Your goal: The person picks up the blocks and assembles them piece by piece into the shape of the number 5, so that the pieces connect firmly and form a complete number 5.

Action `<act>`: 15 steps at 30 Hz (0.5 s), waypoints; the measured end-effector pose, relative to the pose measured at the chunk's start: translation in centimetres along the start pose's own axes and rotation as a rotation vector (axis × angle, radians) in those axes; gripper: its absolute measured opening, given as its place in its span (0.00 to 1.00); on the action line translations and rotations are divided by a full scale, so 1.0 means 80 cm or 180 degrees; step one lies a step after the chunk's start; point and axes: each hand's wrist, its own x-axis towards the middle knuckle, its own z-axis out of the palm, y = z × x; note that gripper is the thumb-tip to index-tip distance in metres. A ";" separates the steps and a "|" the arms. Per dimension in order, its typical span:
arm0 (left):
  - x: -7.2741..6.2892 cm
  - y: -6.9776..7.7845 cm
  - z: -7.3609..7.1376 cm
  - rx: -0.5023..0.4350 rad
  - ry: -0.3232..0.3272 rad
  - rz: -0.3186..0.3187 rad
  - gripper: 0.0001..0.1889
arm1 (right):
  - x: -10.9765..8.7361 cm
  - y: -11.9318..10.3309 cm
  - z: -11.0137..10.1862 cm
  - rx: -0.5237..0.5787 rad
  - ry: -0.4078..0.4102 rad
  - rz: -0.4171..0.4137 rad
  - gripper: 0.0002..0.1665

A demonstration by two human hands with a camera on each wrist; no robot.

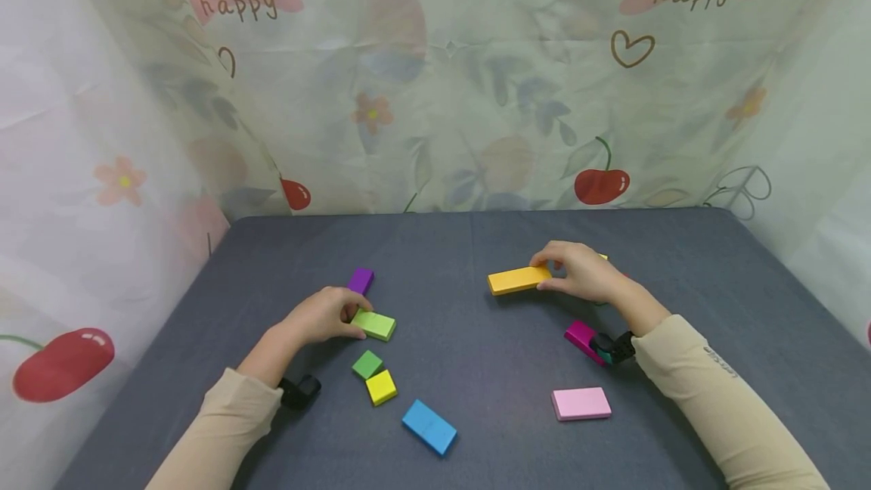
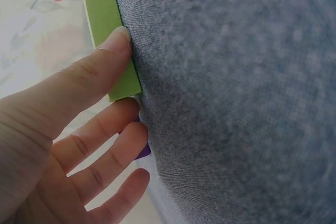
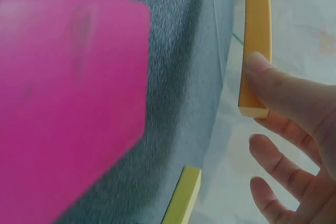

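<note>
My left hand (image 1: 330, 314) pinches a lime green block (image 1: 378, 326), thumb along one side. The left wrist view shows the thumb on the same lime block (image 2: 102, 9), other fingers loosely bent. Just behind that hand lies a purple block (image 1: 361, 280), partly covered. My right hand (image 1: 581, 272) grips one end of a long orange block (image 1: 515, 280), held above the table in the right wrist view, where the orange block (image 3: 257, 19) points away from the thumb. A yellow block (image 1: 603, 256) peeks out behind the right hand, mostly hidden.
On the dark grey table (image 1: 469, 369) lie a green block (image 1: 367, 364), a yellow block (image 1: 382, 387), a blue block (image 1: 429, 427) and a pink block (image 1: 581, 404). A magenta block (image 1: 581, 336) sits under the right wrist, with a teal piece (image 1: 604, 357) partly hidden. Patterned cloth (image 1: 449, 134) hangs behind.
</note>
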 end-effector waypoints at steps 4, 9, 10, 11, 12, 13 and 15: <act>0.000 0.000 0.000 0.0008 0.0000 0.0003 0.18 | 0.007 -0.003 0.004 -0.0010 0.0041 0.0028 0.17; 0.000 0.000 0.001 0.0006 -0.0005 -0.0005 0.18 | 0.013 -0.006 0.007 -0.0016 0.0023 0.0109 0.18; 0.000 0.000 0.001 0.0003 -0.0005 -0.0007 0.18 | 0.014 -0.006 0.007 -0.0021 0.0025 0.0116 0.18; 0.000 0.000 0.001 0.0001 -0.0007 -0.0010 0.18 | 0.014 -0.007 0.008 -0.0019 0.0025 0.0125 0.18; 0.000 0.000 0.001 -0.0003 -0.0009 -0.0010 0.18 | 0.015 -0.007 0.008 -0.0024 0.0026 0.0135 0.18; 0.000 0.000 0.001 -0.0009 -0.0011 -0.0013 0.18 | 0.016 -0.008 0.009 -0.0033 0.0023 0.0147 0.18; 0.000 0.000 0.001 -0.0020 -0.0016 -0.0011 0.18 | 0.017 -0.008 0.010 -0.0031 0.0015 0.0167 0.18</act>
